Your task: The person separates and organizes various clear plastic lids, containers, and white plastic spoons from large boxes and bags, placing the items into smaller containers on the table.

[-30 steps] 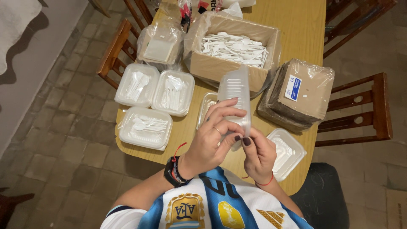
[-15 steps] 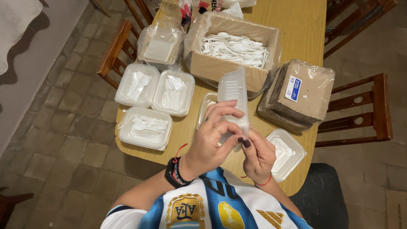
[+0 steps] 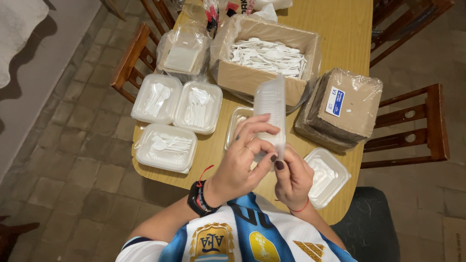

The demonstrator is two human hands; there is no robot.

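Note:
Both hands grip a clear plastic clamshell container [image 3: 271, 104], held on edge above the wooden table [image 3: 340, 29]. My left hand [image 3: 240, 162] pinches its near edge from the left, and my right hand [image 3: 292, 177] pinches the same edge from the right. Under the hands lies another clear container [image 3: 236, 122] flat on the table. A closed container with white cutlery [image 3: 326, 177] sits just right of my right hand.
A cardboard box of white plastic cutlery [image 3: 267, 56] stands at the table's middle. Three closed containers with cutlery [image 3: 167, 145] lie at left. A wrapped brown stack [image 3: 342, 109] sits at right. A bagged stack of containers [image 3: 183, 53] is at back left. Wooden chairs [image 3: 412, 126] flank the table.
The hands have shifted only slightly on the container's near edge; the container stays upright in the same place.

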